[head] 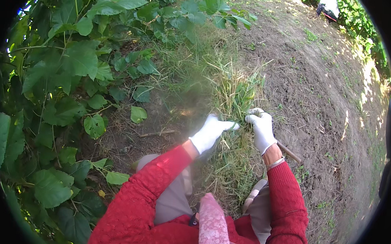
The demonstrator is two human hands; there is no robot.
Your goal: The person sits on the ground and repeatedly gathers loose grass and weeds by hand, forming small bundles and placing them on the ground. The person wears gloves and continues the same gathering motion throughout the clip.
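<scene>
A bundle of cut grass (237, 91), green mixed with straw-yellow, lies lengthwise on the ground between the person's feet and beyond. My left hand (211, 131), in a white glove, is at the bundle's left side, its thumb pressed against the stems. On the right side my right hand (260, 128), also gloved in white, pinches a few grass blades between thumb and fingers. Some green blades run across the bundle between both hands. A wooden handle (289, 151) sticks out beside my right wrist; its other end is hidden.
Broad-leaved bushes (65, 116) crowd the left side, with a branch reaching over the top. A thin stick (159, 133) lies on the soil at left. Bare, rough soil (324, 104) slopes away at right. A partly visible person (328, 8) is at the far upper right.
</scene>
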